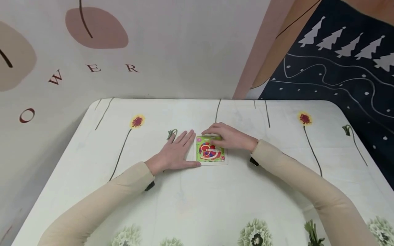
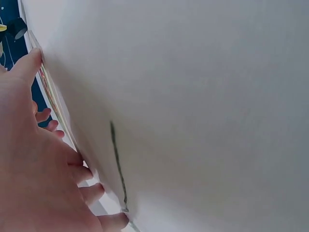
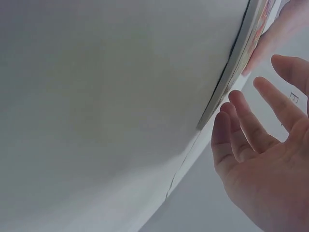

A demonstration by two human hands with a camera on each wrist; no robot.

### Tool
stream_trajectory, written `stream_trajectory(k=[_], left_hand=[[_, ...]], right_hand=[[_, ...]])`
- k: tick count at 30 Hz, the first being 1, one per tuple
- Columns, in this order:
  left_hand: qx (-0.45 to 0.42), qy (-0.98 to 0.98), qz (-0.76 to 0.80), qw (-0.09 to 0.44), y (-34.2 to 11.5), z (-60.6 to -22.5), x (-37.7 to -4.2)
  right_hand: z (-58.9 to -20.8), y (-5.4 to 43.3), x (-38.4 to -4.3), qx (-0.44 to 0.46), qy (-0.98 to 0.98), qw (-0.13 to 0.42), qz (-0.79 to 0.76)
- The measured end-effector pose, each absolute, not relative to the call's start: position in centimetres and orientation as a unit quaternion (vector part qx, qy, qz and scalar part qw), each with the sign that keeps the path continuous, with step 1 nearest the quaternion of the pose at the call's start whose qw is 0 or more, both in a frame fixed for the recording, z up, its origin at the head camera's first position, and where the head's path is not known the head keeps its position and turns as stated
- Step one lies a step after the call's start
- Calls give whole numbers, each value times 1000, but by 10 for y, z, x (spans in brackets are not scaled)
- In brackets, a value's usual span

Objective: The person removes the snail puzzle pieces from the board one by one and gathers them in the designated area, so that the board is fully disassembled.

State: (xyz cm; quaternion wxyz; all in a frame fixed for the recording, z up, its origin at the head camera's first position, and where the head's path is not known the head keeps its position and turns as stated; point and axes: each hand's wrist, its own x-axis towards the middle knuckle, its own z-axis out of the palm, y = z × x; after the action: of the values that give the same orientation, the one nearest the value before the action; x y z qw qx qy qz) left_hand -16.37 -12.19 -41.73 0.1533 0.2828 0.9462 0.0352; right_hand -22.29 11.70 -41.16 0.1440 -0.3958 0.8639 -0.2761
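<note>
A small square picture board [image 1: 211, 158] with a white border and a colourful snail-like figure on green lies flat on the table. My left hand [image 1: 176, 153] rests on the cloth at its left side, fingers spread and straight, thumb at the near left corner. Over the board's far right part is my right hand [image 1: 231, 137], its fingers loosely bent. In the right wrist view, that hand [image 3: 263, 166] shows nothing between fingers and thumb, and the board's edge [image 3: 231, 75] lies just beyond its fingertips. Part of the picture is hidden beneath the right hand in the head view.
The table [image 1: 197, 201] wears a white cloth printed with flowers and stems. Behind it hangs a pale wall covering [image 1: 184, 51] with letters and leaf shapes. A dark cloth with white trees [image 1: 332, 65] hangs at the right.
</note>
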Motion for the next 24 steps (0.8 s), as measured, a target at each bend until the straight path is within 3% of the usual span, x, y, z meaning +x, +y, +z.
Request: stream_trajectory(k=[24], left_hand=[[285, 946, 18, 155, -122, -421, -164]], right_hand=[[-420, 100, -235, -394, 847, 193, -300]])
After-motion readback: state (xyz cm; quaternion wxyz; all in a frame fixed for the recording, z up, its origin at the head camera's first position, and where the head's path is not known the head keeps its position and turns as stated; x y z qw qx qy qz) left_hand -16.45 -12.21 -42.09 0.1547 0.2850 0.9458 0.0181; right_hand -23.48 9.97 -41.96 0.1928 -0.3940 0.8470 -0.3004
